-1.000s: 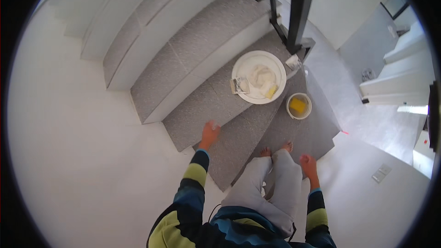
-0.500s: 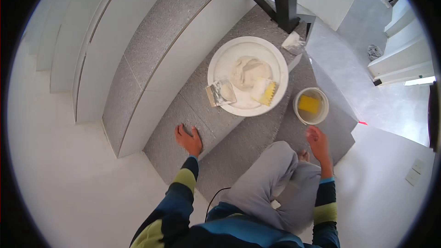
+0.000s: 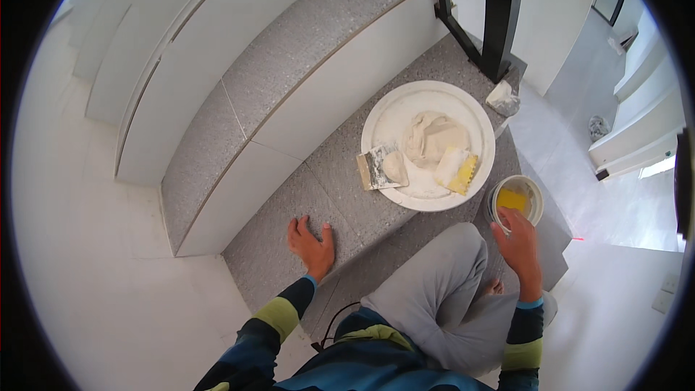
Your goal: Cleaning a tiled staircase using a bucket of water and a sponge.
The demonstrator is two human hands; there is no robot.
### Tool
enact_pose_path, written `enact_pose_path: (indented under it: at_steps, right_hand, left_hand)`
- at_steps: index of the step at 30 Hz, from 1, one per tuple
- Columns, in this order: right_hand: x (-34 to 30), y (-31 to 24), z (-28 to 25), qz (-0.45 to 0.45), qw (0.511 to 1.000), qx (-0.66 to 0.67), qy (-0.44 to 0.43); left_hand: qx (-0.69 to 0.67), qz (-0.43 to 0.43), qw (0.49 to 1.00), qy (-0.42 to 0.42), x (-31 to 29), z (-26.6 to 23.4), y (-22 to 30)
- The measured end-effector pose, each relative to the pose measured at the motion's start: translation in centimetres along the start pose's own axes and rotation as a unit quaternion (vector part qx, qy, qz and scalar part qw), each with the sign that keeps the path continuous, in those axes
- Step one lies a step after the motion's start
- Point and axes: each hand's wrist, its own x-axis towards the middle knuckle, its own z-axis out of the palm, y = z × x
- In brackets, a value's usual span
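Observation:
My left hand [image 3: 312,247] rests on the grey speckled stair tread [image 3: 271,221], its fingers spread and nothing in it. At the near rim of a small white bucket [image 3: 534,206], my right hand [image 3: 519,244] reaches in with thumb and fingers apart. A yellow sponge [image 3: 512,198] lies in the bucket just beyond those fingertips; no grip on it shows. Left of the bucket is a round white tray [image 3: 405,101] with a mound of pale paste [image 3: 434,137]. A flat putty knife [image 3: 384,166] lies across its left rim, and a yellow notched spreader [image 3: 457,171] is on its right side.
A black metal railing post [image 3: 499,22] stands behind the tray. Beside its foot lies a crumpled plastic bag of white material [image 3: 502,98]. Curved steps with white risers [image 3: 347,80] climb to the left. A black cable [image 3: 337,316] runs by my leg.
My right hand has moved forward from beside the bucket to over its near rim. The left hand stays on the tread. The whole view has shifted.

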Motion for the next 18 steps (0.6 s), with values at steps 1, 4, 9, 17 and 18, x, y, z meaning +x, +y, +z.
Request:
enact_pose_path:
  at_steps: [1,4,9,17,18]
  right_hand:
    - [0.4,-0.3,0.3,-0.019,1.000,0.006,0.007]
    - [1.5,-1.5,1.4,-0.054,0.997,0.026,0.037]
    - [3.3,-2.0,4.6,-0.013,0.983,0.146,0.108]
    - [7.1,-1.2,5.4,0.035,0.976,-0.032,0.212]
    - [7.6,-1.4,5.8,0.032,0.977,-0.035,0.208]
  left_hand:
    - [-0.010,-0.010,1.000,-0.008,-0.1,-0.1,0.1]
    - [-0.028,-0.009,1.000,0.002,-0.6,-0.1,-0.7]
    - [-0.105,0.029,0.994,0.034,-0.4,0.4,-1.8]
    - [-0.458,0.080,0.875,-0.136,3.0,-1.1,4.3]
    - [-0.479,0.056,0.861,-0.161,3.8,-1.1,5.0]
